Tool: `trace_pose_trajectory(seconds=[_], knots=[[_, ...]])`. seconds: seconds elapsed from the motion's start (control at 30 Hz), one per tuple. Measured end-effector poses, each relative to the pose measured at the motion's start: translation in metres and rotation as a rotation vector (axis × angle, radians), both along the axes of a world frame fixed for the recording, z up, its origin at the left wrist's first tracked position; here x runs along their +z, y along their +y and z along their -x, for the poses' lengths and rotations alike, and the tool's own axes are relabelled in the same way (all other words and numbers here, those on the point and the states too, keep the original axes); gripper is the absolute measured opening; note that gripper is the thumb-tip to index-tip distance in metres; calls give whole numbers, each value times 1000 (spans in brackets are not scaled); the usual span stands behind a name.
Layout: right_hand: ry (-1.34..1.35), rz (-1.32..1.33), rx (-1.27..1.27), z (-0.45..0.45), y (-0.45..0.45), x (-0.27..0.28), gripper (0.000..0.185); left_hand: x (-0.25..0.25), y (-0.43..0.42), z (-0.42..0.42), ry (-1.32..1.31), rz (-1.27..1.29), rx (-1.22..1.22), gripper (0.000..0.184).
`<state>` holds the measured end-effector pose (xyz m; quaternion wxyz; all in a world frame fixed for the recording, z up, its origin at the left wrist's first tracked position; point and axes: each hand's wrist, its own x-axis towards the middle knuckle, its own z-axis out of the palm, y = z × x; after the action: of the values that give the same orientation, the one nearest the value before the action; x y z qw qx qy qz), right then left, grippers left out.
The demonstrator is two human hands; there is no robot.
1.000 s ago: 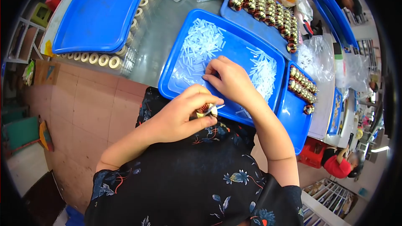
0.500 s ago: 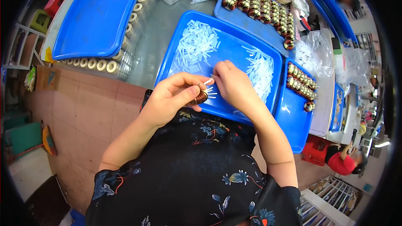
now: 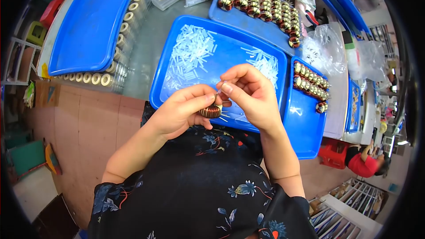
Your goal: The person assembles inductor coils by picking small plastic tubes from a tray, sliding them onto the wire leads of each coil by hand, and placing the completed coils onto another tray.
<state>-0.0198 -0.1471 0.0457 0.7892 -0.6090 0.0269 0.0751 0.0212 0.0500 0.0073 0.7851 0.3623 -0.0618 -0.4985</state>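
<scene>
Steadily brace the toroidal coil [image 3: 210, 111] pinched in left fingers [image 3: 201, 102] while right fingers [image 3: 234, 94] pinch something slender [image 3: 219, 91] beside it.

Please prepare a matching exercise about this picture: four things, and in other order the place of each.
Things
1. nearest coil
2. short tubes
3. pale rings
4. flower print

Places
A. along the edges of the blue tray at the picture's left
B. on the black clothing
C. held in the left hand
D. in two piles in the middle tray

Right pairs: 1-C, 2-D, 3-A, 4-B
</scene>
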Motion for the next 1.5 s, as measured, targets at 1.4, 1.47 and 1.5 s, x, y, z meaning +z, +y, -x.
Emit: trace_pose_trajectory(seconds=[1.4, 1.47, 1.5], knots=[[-78, 278, 49, 10, -8, -1, 9, -1, -2, 5, -62, -81, -83, 22], [-182, 390, 52, 11, -11, -3, 7, -4, -4, 11, -365, -125, -17, 29], [-226, 443, 58, 11, -13, -2, 7, -6, -5, 14, -514, -146, 14, 34]])
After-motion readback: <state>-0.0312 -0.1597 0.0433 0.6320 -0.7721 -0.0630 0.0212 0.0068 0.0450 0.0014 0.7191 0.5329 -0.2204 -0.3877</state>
